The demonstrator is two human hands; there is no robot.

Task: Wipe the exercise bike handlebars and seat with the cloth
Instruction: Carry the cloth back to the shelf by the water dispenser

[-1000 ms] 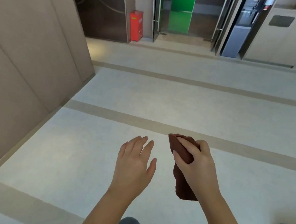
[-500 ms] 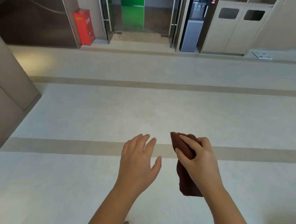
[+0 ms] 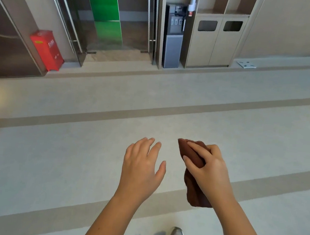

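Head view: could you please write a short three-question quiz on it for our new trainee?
1. True or false: the left hand holds the cloth.
2. What stands directly left of the bin cabinet? A) a ladder B) a water dispenser C) a chair
3. Is the exercise bike visible?
Key: 1 false, the right hand grips it; 2 B; 3 no.
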